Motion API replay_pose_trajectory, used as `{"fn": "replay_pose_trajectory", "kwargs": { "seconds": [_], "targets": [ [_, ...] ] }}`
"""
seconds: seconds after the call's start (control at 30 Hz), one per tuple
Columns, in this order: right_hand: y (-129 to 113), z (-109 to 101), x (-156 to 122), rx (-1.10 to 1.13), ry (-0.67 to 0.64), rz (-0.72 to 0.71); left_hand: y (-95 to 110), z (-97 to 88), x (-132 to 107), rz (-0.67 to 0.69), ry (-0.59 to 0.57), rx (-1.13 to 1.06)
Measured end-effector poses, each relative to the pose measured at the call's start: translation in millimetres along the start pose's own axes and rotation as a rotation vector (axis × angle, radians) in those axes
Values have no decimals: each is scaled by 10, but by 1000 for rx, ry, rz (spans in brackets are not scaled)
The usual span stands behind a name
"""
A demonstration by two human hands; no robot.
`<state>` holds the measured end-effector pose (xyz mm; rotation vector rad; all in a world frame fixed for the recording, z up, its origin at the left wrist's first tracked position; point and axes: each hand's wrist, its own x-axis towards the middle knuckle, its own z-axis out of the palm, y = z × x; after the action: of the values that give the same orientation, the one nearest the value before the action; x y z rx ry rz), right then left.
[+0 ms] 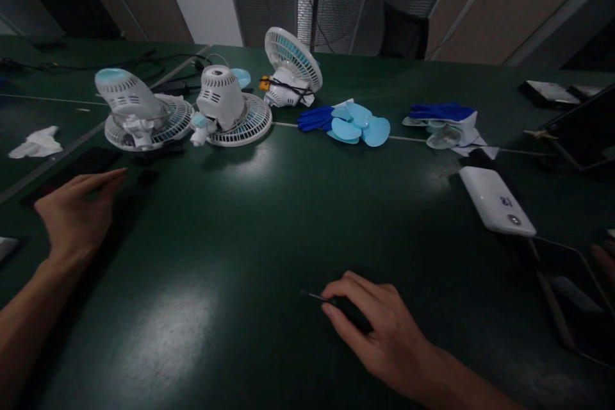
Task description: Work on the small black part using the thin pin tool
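My right hand [375, 327] rests low on the table, its fingers closed around the dark handle of a small screwdriver [314, 296]. The thin metal shaft points left from between thumb and index finger. At the left, my left hand [81, 211] is pinched, fingertips pressed together and pointing right. Whether anything small sits in that pinch cannot be made out. Just right of those fingertips lies a small black piece [147, 178]. Beyond it a white fan [137, 106] lies face down on its grille, with a second white fan [223, 102] beside it.
Another fan [291, 70] leans at the back. Light-blue fan blades [360, 125] lie by blue gloves [314, 118]; more gloves [442, 113] are farther right. A white box-shaped device [497, 200] and a dark tablet-like object [576, 295] lie right. Crumpled tissue [37, 143] is left.
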<state>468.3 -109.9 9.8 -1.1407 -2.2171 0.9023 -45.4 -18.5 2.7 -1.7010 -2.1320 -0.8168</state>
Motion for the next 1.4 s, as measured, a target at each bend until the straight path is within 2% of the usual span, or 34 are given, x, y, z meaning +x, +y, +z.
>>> {"fn": "replay_pose_trajectory", "kwargs": {
  "seconds": [0.27,0.47,0.57,0.7,0.9,0.97,1.17,1.27,1.4],
  "targets": [
    [-7,-3,1,6,-1,9,14,3,-13,-190,-103,-28],
    [7,-1,-16,7,-11,-11,134,-47,-35,-332,-96,-107],
    [7,-9,-20,10,-16,-2,134,-54,-31,-313,-84,-109],
    [-5,-21,-10,3,-24,3,123,-40,-16,-218,-104,31],
    [-14,-5,2,-40,0,-20,161,-4,-21,-343,-209,14],
    [-5,7,-3,-39,-2,-23,169,-5,-25,-342,-226,10],
    [23,22,-12,-9,-12,-6,244,-12,-2,-310,-173,-6],
    [14,12,-2,-8,-28,5,296,34,48,-274,-129,-19],
    [1,8,5,-12,-35,5,309,128,93,-202,-137,-31]
  ]
}}
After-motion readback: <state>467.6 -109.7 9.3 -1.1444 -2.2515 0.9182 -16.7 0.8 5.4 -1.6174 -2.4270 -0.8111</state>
